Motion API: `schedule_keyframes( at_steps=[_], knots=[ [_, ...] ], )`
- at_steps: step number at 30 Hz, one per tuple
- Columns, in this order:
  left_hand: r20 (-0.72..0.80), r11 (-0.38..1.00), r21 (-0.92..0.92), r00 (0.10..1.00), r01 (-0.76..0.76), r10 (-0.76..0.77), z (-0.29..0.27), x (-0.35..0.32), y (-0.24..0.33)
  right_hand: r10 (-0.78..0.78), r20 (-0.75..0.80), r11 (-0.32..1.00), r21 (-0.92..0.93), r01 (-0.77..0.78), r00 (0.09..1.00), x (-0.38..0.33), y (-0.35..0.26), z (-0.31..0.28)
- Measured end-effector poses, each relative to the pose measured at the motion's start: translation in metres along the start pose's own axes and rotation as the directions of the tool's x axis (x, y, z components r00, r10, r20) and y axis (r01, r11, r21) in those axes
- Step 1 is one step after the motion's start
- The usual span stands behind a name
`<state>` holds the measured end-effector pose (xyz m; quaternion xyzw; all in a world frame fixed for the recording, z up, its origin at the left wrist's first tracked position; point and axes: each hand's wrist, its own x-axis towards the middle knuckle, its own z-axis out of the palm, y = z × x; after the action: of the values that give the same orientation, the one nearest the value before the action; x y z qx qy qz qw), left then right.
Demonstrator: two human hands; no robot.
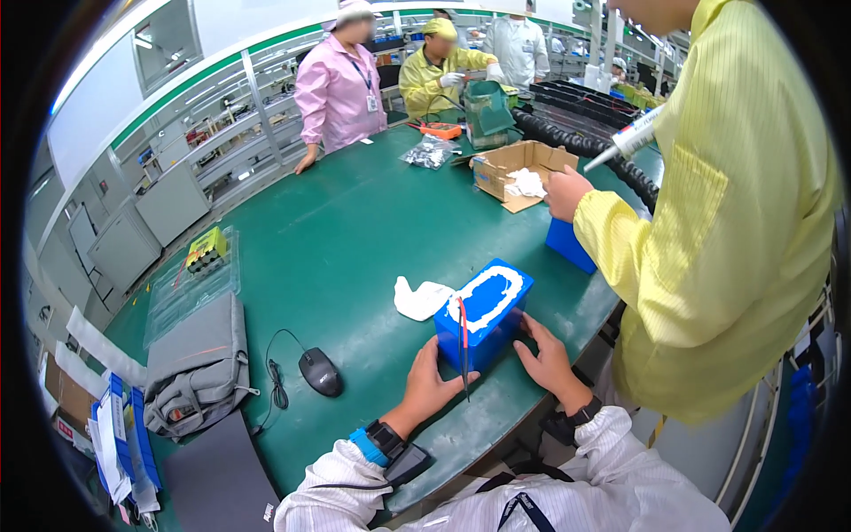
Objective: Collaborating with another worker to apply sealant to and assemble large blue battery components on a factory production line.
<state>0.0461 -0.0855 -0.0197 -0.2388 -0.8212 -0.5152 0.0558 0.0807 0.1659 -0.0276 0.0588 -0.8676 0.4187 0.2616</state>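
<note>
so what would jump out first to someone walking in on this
The bright blue block with a thick white ring of paste on top sits at the near edge of the green table, with the left hand and right hand pressed against its near side. Close on the right stands a person in a yellow coat holding a white tube. A crumpled white cloth lies just left of the block.

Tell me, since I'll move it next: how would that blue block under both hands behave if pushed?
The blue block looks rigid and boxy, so it would probably slide, not roll. The white paste ring on top looks soft and could smear. Both hands brace it, hinting at weight.
</note>
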Motion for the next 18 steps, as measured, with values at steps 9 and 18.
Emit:
schedule_keyframes(
  at_steps=[9, 18],
  knots=[
    [0.027, 0.998, -0.053, 0.999, 0.031, -0.029, 0.0044, 0.0005, -0.0091, 0.003, -0.001, 1.000, -0.011, -0.003, 1.000, 0.0012, -0.0011, -0.0014],
    [0.036, 0.999, -0.021, 0.999, 0.041, -0.040, 0.0014, -0.0006, -0.0060, -0.007, 0.008, 1.000, -0.019, 0.007, 1.000, 0.0006, -0.0013, -0.0009]
  ],
)
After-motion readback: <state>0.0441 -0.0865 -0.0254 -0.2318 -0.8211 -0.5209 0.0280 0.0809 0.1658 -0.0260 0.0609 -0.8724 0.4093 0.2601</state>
